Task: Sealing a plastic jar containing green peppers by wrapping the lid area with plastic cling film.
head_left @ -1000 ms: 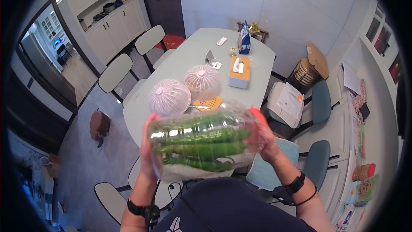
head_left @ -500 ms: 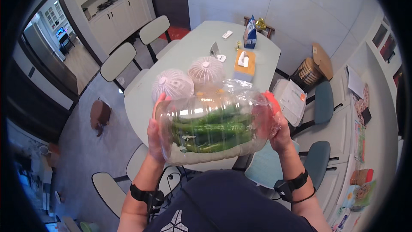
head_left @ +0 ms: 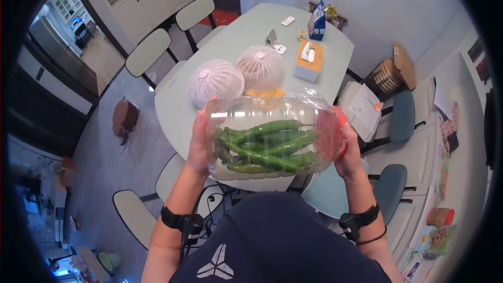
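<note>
jar of green peppers held sideways above the tabletop [head_left: 209,73], not set down.
a big clear plastic jar [head_left: 272,139] lies on its side in the air, clamped end to end between left hand [head_left: 200,144] and right hand [head_left: 347,149]. long green peppers [head_left: 262,144] fill its lower half; nothing is out. two mesh food covers [head_left: 216,81] and a tissue box [head_left: 308,60] sit beyond.

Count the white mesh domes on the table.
2. One mesh dome sits at the table's near left, just behind the clear jar; the other mesh dome sits beside it to the right. None appear hidden.
</note>
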Demonstrator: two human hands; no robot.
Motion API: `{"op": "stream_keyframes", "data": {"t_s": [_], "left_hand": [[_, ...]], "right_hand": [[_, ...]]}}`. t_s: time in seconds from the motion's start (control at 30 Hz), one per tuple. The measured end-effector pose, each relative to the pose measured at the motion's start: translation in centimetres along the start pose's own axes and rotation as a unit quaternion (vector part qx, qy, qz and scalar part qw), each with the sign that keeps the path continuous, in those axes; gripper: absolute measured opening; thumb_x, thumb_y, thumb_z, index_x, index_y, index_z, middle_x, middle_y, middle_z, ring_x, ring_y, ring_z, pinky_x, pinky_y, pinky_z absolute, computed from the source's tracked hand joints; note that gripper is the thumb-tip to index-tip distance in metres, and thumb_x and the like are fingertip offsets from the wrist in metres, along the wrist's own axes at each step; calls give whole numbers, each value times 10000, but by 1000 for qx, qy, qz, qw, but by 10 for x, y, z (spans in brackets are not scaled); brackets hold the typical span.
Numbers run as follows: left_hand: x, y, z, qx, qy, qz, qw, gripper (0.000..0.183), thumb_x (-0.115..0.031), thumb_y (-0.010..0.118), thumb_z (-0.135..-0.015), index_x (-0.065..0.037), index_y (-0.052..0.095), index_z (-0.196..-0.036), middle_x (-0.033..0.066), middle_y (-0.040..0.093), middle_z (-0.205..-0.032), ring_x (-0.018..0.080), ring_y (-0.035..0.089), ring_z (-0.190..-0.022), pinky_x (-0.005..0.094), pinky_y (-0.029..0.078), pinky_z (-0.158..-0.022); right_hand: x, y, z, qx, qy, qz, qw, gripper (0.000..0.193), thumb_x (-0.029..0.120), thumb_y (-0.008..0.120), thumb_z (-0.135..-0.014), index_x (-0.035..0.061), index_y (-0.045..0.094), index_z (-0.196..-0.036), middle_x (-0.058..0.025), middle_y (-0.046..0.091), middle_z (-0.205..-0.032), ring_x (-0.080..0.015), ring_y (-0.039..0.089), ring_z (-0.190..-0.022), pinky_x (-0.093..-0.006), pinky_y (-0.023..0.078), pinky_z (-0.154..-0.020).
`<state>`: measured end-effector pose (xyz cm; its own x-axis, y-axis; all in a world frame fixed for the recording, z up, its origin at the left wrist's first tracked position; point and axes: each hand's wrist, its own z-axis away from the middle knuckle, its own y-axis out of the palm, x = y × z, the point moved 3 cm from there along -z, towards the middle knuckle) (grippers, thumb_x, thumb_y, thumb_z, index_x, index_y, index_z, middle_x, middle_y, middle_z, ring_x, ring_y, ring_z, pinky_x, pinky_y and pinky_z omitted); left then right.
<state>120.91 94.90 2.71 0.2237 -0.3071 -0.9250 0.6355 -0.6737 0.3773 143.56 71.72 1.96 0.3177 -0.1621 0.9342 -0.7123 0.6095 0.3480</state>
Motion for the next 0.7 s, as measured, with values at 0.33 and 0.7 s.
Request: {"op": "stream_keyframes", "data": {"t_s": [0.33, 0.7], "left_hand": [[6, 2, 5, 4, -45, 6, 999, 910, -718, 319, -988, -50, 219, -1597, 139, 309, -1579, 301, 334, -1430, 419, 255, -1197], [13, -8, 6, 101, 49, -94, 989, 1178, -731, 629, -834, -10, 114, -1610, 196, 223, -1639, 320, 208, -1521, 417, 155, -1231]], "right_hand": [[-19, -2, 10, -62, 60, -19, 996, 718, 564, 498, -959, 83, 443, -1489, -81, 563, -1397, -233, 560, -1249, -385, 471, -1029], [-49, -19, 16, -92, 90, -131, 983, 598, 545, 458, -987, 108, 529, -1390, -98, 620, -1315, -245, 616, -1182, -429, 528, -974]]}}
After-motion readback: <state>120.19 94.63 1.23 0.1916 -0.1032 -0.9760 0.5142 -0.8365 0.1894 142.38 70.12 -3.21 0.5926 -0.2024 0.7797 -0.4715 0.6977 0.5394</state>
